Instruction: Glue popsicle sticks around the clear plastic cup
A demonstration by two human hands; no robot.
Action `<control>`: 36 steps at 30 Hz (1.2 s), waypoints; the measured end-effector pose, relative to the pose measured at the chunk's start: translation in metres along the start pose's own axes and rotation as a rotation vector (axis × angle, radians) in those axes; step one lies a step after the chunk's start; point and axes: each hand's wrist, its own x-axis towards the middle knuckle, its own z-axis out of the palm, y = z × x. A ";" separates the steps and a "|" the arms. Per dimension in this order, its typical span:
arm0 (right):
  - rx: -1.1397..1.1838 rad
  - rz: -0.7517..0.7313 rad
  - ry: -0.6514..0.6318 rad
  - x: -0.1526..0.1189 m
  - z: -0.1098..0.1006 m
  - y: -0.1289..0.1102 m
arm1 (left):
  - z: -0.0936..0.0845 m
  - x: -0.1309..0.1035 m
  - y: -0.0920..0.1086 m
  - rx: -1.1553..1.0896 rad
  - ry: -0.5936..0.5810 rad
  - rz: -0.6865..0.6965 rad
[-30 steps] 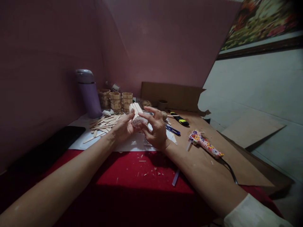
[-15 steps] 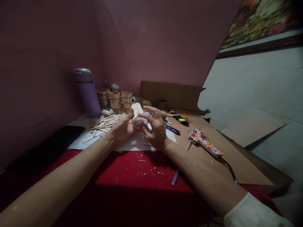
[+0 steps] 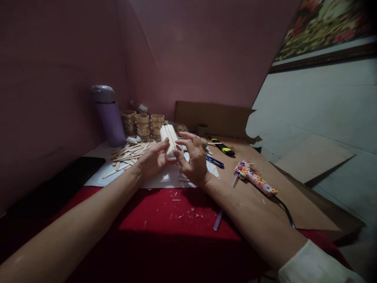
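Observation:
Between my hands is a small clear container with pale craft sticks (image 3: 168,135) set side by side along it. Its see-through base shows at the lower end. My left hand (image 3: 154,157) grips it from the left, thumb lying over the sticks. On the other side my right hand (image 3: 193,157) holds it with thumb and index finger, the other fingers bent above. Part of the container is hidden by the fingers. Loose craft sticks (image 3: 129,152) lie in a heap on white paper (image 3: 100,173), left of my hands.
Stick-covered cups (image 3: 143,126) and a purple bottle (image 3: 110,124) stand behind. To the right are a blue cutter (image 3: 215,161), a black and yellow cutter (image 3: 223,147) and a flowered glue gun (image 3: 255,179) on cardboard (image 3: 294,210). Wood scraps dot the red cloth (image 3: 165,220).
The container has tilted more upright, so more of the sticks' length shows and less of the clear base. My left thumb has come down over the sticks.

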 end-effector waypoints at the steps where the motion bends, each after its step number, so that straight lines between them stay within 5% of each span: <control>1: 0.004 0.010 0.005 0.000 0.001 0.001 | 0.001 -0.001 0.000 0.009 -0.002 0.012; 12: 0.219 0.353 -0.049 -0.002 0.011 0.019 | 0.002 -0.001 0.002 0.148 0.039 0.075; 23: 0.316 0.379 -0.184 -0.007 0.023 0.031 | 0.003 -0.001 0.000 0.242 0.111 0.118; 31: 0.540 0.537 -0.260 -0.005 0.023 0.026 | -0.006 0.004 -0.008 0.352 0.251 0.132; 36: 0.714 0.639 -0.261 -0.003 0.023 0.027 | -0.002 0.002 -0.005 0.382 0.207 0.109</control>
